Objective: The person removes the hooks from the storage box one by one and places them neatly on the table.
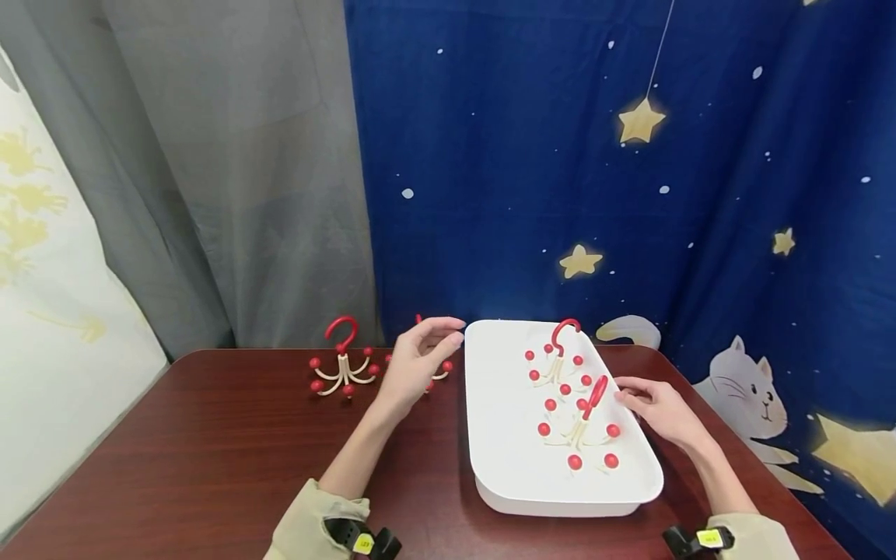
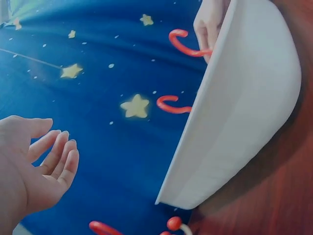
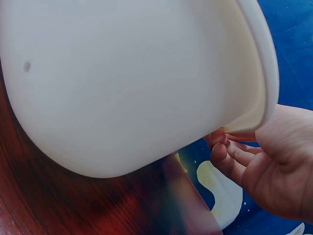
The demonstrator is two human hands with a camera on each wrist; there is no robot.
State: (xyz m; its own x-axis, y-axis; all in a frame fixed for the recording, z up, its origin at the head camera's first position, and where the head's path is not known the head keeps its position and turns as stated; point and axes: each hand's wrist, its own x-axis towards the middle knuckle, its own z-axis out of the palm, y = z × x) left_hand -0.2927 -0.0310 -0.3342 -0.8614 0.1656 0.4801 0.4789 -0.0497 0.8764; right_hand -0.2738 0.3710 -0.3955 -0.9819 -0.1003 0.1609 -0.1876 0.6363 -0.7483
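Note:
In the head view, a white plastic tub holds two octopus-style hook hangers: one at the back and one nearer me. Each has a red hook, cream curved arms and red ball tips. My left hand hovers just left of the tub's far left corner, fingers loosely bent and holding nothing; the left wrist view shows it apart from the tub. My right hand is at the tub's right side; its fingertips are by the rim's underside, partly hidden there.
A third hanger stands on the dark red-brown table, left of the tub. Behind my left hand another hanger is mostly hidden. A blue starry curtain and a grey curtain hang at the table's far edge.

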